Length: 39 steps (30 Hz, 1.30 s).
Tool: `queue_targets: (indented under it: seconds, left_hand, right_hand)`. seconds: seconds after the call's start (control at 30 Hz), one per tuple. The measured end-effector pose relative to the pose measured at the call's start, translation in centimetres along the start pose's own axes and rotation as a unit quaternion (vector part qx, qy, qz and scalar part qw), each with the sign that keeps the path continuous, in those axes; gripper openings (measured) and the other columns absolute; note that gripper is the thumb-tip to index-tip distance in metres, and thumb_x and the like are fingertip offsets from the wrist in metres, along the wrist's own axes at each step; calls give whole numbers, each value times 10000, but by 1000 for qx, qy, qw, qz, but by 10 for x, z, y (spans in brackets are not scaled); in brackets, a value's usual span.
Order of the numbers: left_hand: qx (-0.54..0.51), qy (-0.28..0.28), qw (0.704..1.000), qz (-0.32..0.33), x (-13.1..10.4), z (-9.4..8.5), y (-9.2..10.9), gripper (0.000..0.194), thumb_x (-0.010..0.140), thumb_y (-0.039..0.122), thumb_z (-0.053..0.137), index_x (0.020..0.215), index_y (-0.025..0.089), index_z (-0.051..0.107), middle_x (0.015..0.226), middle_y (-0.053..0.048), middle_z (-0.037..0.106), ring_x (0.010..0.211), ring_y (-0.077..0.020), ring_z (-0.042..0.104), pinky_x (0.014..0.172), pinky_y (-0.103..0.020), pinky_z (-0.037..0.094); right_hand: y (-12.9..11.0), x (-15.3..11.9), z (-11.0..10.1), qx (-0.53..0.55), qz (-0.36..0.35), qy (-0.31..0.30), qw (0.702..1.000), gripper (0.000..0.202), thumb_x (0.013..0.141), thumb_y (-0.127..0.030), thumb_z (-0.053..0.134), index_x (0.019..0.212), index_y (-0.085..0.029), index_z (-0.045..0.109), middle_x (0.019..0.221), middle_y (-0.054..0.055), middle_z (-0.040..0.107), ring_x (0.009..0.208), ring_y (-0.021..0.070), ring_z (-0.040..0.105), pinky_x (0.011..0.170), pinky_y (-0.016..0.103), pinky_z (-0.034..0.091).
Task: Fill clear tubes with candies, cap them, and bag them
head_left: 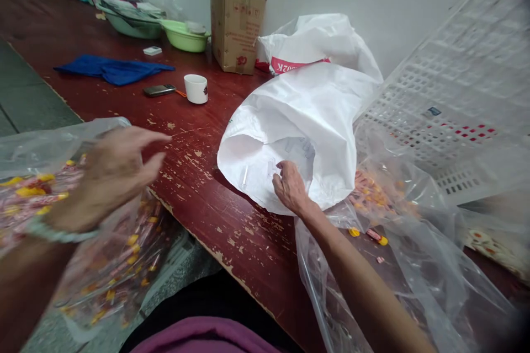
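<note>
My right hand (290, 185) is at the mouth of a large white sack (306, 105), its fingers bent in a pinch beside a small clear plastic tube (271, 167). Whether the fingertips grip that tube is hard to make out. Another clear tube (244, 176) lies on the sack's inner surface to the left. Over a clear bag of pink and yellow pieces (124, 265) hovers my left hand (120, 168), blurred, with thumb and fingers apart and nothing between them. A pale bead bracelet (62, 231) circles the left wrist.
On the worn red table (199, 176) stand a white cup (196, 89), a phone (159, 90), a blue cloth (114, 69), green basins (184, 36) and a cardboard box (240, 22). A white perforated crate (447, 94) leans at right, above a clear bag of orange-pink pieces (370, 193).
</note>
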State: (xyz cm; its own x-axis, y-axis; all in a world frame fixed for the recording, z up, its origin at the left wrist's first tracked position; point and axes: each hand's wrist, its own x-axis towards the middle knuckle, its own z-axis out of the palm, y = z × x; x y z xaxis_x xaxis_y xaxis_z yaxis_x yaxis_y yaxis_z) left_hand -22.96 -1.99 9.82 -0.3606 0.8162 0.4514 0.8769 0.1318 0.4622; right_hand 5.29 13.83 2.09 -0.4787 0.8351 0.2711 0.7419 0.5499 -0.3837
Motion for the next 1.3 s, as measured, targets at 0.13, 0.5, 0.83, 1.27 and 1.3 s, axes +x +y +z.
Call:
queue_targets:
  seconds: [0.13, 0.5, 0.83, 1.27, 1.3]
  left_hand:
    - [-55, -62, 991, 104, 54, 79, 48, 343, 748, 60, 464, 1007, 140, 674, 902, -47, 677, 809, -170, 605, 809, -279, 468]
    - [-79, -352, 873, 329, 105, 228, 106, 387, 530, -73, 504, 750, 182, 693, 783, -45, 661, 870, -215, 571, 852, -289, 407]
    - [-392, -375, 833, 111, 28, 176, 100, 358, 711, 116, 472, 1045, 153, 595, 909, -57, 638, 783, -167, 591, 701, -273, 476]
    - [-523, -224, 821, -37, -22, 184, 92, 316, 671, 312, 705, 914, 138, 601, 862, -37, 637, 782, -160, 579, 743, -261, 457]
    - [-511, -195, 835, -54, -22, 184, 93, 273, 656, 289, 708, 849, 144, 580, 812, -19, 623, 737, -146, 567, 713, -252, 449]
  right_hand:
    - [-45, 22, 31, 61, 141, -56, 986, 455, 874, -484, 440, 1135, -113, 476, 1093, 183, 577, 927, 257, 588, 760, 384, 475]
    - [-48, -13, 28, 81, 55, -169, 981, 165, 736, -252, 612, 866, -158, 576, 878, 100, 644, 801, 236, 603, 693, 355, 459]
    - [-10, -41, 1, 507, 179, 112, 836, 343, 740, -394, 649, 982, -196, 507, 992, 43, 605, 922, 162, 567, 881, 338, 447]
    - [-39, -48, -9, 281, 129, -79, 948, 663, 905, -574, 372, 1433, -176, 326, 1510, 119, 279, 1411, 250, 202, 1126, 465, 226]
    - [-30, -45, -13, 247, 109, -66, 961, 547, 946, -506, 320, 1381, -187, 408, 1439, 116, 401, 1354, 235, 323, 1096, 450, 284]
